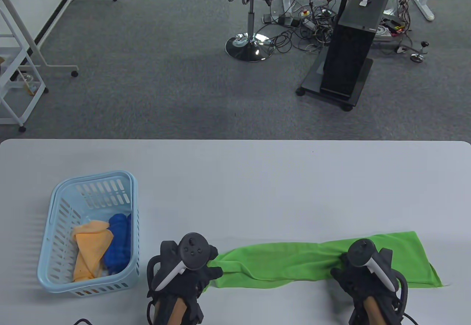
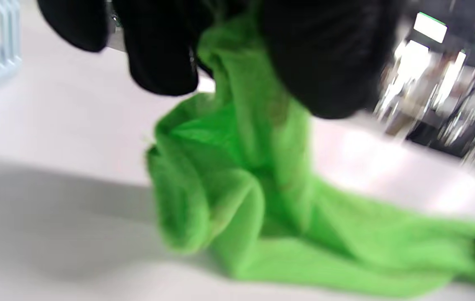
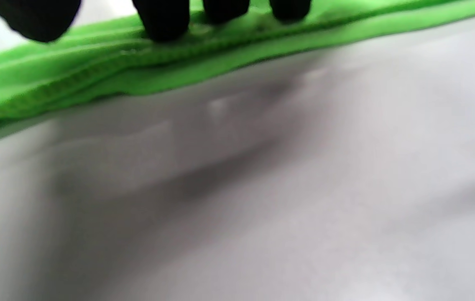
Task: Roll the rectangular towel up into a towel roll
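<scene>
A green towel (image 1: 294,262) lies folded into a long strip along the near edge of the grey table (image 1: 235,178). My left hand (image 1: 211,266) pinches the towel's left end; the left wrist view shows the green cloth (image 2: 237,188) bunched and lifted between my gloved fingers (image 2: 325,62). My right hand (image 1: 344,266) rests on the towel near its right end, with the fingertips (image 3: 162,21) pressing on the towel's hemmed edge (image 3: 137,71). The right end of the strip spreads flat past that hand.
A light blue plastic basket (image 1: 55,266) stands at the near left and holds an orange cloth (image 1: 90,247) and a blue cloth (image 1: 119,240). Beyond the table's far edge are carpet, a chair and a black stand.
</scene>
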`<state>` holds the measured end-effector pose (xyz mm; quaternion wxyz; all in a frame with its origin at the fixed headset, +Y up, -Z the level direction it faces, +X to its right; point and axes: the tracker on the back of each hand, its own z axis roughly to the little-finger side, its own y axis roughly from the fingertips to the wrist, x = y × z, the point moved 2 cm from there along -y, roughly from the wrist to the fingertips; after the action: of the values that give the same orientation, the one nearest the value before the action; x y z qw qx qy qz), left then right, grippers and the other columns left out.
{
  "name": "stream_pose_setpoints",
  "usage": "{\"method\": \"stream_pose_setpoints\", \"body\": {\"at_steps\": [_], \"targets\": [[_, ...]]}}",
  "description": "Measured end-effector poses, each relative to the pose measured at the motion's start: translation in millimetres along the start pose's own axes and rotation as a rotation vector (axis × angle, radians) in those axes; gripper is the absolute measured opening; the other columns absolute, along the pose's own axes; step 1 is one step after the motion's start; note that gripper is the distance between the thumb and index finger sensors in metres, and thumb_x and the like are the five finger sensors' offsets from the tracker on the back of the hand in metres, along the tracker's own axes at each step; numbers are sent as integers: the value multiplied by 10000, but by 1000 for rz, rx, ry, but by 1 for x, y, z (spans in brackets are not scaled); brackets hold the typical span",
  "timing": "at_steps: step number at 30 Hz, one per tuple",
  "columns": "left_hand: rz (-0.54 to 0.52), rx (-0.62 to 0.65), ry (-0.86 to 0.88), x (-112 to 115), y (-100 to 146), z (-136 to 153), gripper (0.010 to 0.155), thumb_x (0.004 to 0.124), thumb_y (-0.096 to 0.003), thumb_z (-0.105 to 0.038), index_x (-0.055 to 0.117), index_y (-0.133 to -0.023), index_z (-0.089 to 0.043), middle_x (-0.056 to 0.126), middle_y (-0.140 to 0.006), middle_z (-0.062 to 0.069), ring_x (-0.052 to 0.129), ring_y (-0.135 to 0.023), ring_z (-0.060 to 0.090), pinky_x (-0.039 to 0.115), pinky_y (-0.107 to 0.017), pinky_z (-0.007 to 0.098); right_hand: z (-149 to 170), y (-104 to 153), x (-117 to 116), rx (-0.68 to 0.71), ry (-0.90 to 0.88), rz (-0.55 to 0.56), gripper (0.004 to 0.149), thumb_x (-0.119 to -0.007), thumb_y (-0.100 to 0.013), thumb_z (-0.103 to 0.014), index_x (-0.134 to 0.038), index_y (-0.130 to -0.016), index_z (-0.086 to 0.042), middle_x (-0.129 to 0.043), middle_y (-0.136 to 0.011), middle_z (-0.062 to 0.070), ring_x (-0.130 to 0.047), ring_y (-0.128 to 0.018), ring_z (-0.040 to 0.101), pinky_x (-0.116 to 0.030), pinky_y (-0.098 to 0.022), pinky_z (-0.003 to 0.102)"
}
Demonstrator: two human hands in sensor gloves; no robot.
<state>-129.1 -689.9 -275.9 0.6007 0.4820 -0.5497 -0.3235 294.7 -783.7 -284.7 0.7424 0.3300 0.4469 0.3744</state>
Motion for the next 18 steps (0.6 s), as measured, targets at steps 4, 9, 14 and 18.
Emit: {"method": "stream_pose_setpoints", "body": {"at_steps": [4, 9, 14, 18], "targets": [[-101, -89, -197, -15, 4, 5, 459, 844, -408, -283, 896, -860, -347, 969, -766, 42, 903, -831, 346, 641, -652, 639, 0, 0, 0, 1, 9, -3, 788, -670, -356, -573, -466, -1045, -249, -296, -1083, 105, -332, -1011, 433, -256, -682, 694], [-253, -137, -198, -37, 16, 10, 439, 823, -377, -438, 1008, -741, -278, 949, -917, 126, 847, -910, 411, 630, -653, 654, 1, 0, 0, 1, -2, -5, 783, -669, -357, -573, -473, -1044, -250, -298, -1083, 105, -331, -1011, 432, -255, -682, 694], [-391, -148, -170, -64, 21, 3, 436, 815, -373, -417, 1003, -725, -242, 962, -902, 85, 854, -906, 398, 624, -659, 654, -3, 4, 5, 43, -35, 41, 794, -680, -346, -572, -523, -1037, -213, -353, -1081, 130, -367, -1011, 430, -263, -680, 700], [-454, -200, -180, -79, 18, 7, 423, 817, -390, -352, 900, -803, -312, 960, -900, 79, 860, -903, 386, 627, -662, 645, -11, 17, 24, 141, -118, 196, 761, -704, -326, -545, -606, -998, -200, -456, -1057, 122, -485, -992, 395, -347, -684, 683]]}}
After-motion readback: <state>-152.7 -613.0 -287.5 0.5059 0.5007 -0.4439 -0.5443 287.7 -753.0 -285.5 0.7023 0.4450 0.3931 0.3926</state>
